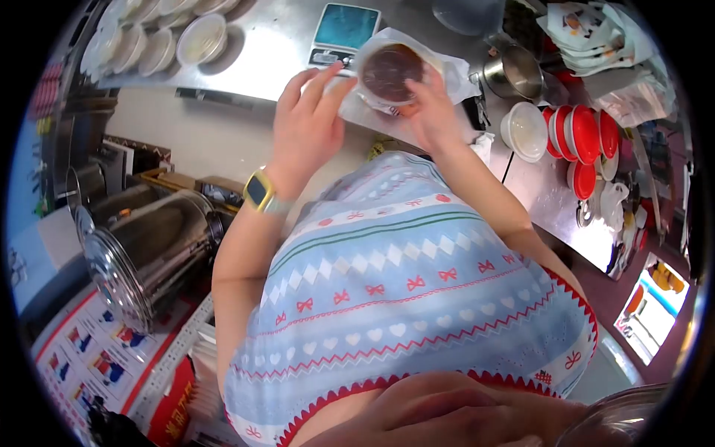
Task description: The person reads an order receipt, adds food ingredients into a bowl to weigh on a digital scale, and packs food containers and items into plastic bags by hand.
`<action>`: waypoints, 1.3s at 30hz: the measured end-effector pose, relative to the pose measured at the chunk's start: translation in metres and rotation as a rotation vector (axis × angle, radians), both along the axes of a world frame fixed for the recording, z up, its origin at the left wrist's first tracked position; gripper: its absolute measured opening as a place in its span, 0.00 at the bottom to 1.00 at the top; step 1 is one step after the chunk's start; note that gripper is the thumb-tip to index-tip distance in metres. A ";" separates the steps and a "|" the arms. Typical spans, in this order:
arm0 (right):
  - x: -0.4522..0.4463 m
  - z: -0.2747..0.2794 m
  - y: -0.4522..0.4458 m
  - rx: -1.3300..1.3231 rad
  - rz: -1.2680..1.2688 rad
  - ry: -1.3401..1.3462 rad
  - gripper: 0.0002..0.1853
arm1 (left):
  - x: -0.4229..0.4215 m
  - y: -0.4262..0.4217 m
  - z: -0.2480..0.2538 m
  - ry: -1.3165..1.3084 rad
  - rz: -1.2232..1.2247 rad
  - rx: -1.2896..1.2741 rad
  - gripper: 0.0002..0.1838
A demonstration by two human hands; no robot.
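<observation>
A round container with dark brown contents (pixel 392 72) sits in a white plastic bag (pixel 456 77) at the counter's edge. My right hand (pixel 433 108) is at the container's right side, its fingers on the rim and the bag. My left hand (pixel 311 112) is left of the container, palm down with its fingers spread, and nothing shows in it. Its fingertips are near the front of a digital scale (pixel 346 28) with a blue-green top.
Lidded bowls (pixel 202 40) stand at the upper left. A metal pot (pixel 514 73), a white bowl (pixel 524 132) and several red lids (pixel 582 134) are on the right. Stacked printed bags (pixel 596 37) lie at the upper right. Large steel pots (pixel 153 246) stand at the left.
</observation>
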State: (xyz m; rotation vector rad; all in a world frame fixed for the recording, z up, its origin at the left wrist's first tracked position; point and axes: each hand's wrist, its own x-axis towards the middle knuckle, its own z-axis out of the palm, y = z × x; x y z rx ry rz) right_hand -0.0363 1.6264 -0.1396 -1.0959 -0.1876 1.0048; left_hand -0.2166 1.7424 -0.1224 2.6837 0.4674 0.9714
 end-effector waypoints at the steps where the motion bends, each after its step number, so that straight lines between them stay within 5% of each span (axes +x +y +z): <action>1: 0.017 -0.016 -0.007 -0.005 -0.063 -0.034 0.31 | 0.023 0.009 -0.015 -0.010 0.039 -0.044 0.22; 6: 0.047 -0.060 -0.026 -0.067 -0.146 -0.131 0.27 | 0.093 0.026 -0.060 0.070 0.098 -0.003 0.17; 8: 0.049 -0.062 -0.024 -0.108 -0.079 -0.106 0.24 | 0.106 0.030 -0.069 0.331 0.088 0.018 0.14; 10: 0.056 -0.071 -0.011 -0.547 0.024 -0.441 0.25 | 0.111 0.040 -0.087 0.382 0.113 0.033 0.06; 12: 0.061 -0.104 0.004 -0.607 0.000 -0.949 0.27 | 0.104 0.047 -0.078 0.240 0.046 -0.043 0.07; 18: 0.048 -0.084 0.032 -1.024 0.028 -1.472 0.24 | 0.079 0.090 -0.069 -0.021 -0.415 -0.602 0.05; 20: 0.059 -0.049 0.041 -0.814 -0.024 -1.459 0.20 | 0.072 0.104 -0.070 0.177 -0.531 -1.180 0.08; 23: 0.093 0.041 0.087 -0.328 -0.252 -1.499 0.12 | 0.072 0.120 -0.079 0.177 -0.707 -1.246 0.11; 27: 0.200 0.117 0.198 -0.174 -0.388 -1.528 0.12 | 0.080 0.128 -0.083 0.308 -0.813 -1.385 0.15; 29: 0.262 0.130 0.266 -0.614 -0.357 -1.716 0.16 | 0.084 0.132 -0.101 0.294 -0.874 -1.395 0.23; 32: 0.366 0.109 0.352 -1.276 -0.098 -1.599 0.18 | 0.087 0.145 -0.086 0.415 -0.926 -1.609 0.19; 35: 0.424 0.057 0.390 -1.223 -0.018 -1.583 0.15 | 0.087 0.165 -0.094 0.499 -0.961 -1.636 0.16; 39: 0.364 0.108 0.368 -1.294 0.112 -1.587 0.15 | 0.096 0.184 -0.107 0.470 -1.059 -1.673 0.14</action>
